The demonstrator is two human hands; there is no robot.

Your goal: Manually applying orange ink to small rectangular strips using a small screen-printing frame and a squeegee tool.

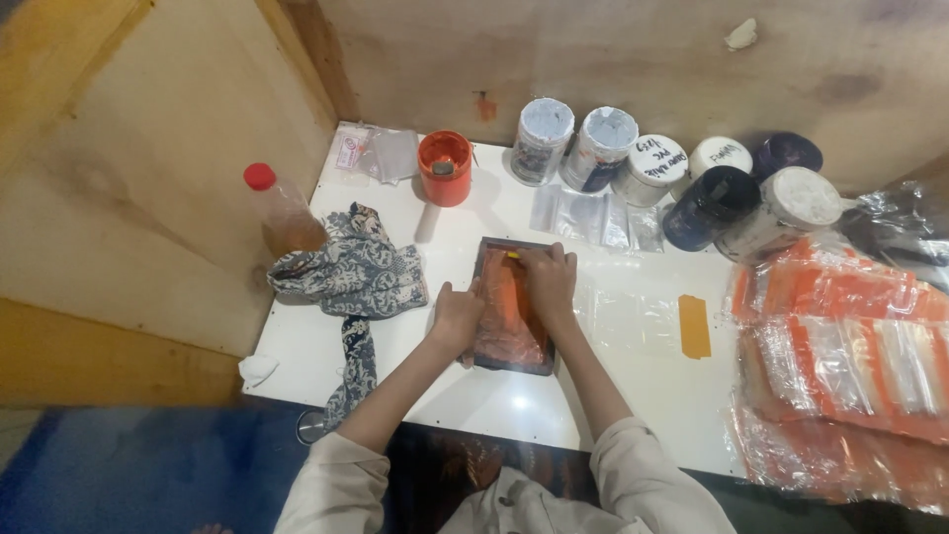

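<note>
Left hand [457,318] steadying dark frame [510,307], right hand [550,277] gripping yellow tool [513,255], patterned cloth [354,275] beside, jars [633,163] behind

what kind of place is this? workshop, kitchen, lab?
Probably a small craft or packing workbench, not a kitchen. A white table in a plywood corner holds a row of lidded jars, stacks of orange-edged plastic bags, and a dark tray of orange material under both hands.

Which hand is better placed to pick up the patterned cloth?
Probably the left hand: it rests on the dark tray's left edge, on the side nearest the patterned cloth. The right hand is across the tray.
</note>
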